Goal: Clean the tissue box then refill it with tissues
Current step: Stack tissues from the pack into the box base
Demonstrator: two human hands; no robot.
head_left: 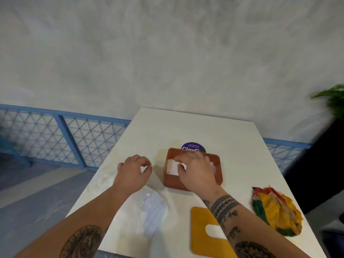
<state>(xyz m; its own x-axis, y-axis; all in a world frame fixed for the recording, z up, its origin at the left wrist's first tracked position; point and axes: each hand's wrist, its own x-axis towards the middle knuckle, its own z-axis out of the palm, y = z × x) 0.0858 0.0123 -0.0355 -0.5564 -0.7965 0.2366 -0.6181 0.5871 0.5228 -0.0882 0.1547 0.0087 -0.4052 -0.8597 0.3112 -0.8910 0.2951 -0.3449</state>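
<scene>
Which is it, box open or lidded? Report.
Open: the tissue box shows white tissues inside, and its yellow lid lies on the table.

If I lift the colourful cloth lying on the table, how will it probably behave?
The colourful cloth lies crumpled in soft folds, so it would likely hang floppy and unfold. It looks thin, so probably light. Bunched fabric is unlikely to roll or slide.

The tissue box [193,185] is coloured terracotta brown, the tissues [172,167] white and the lid [201,229] mustard yellow. The cloth [275,211] is patched in red, green, yellow and beige. The purple sticker [192,146] is lettered in white
</scene>
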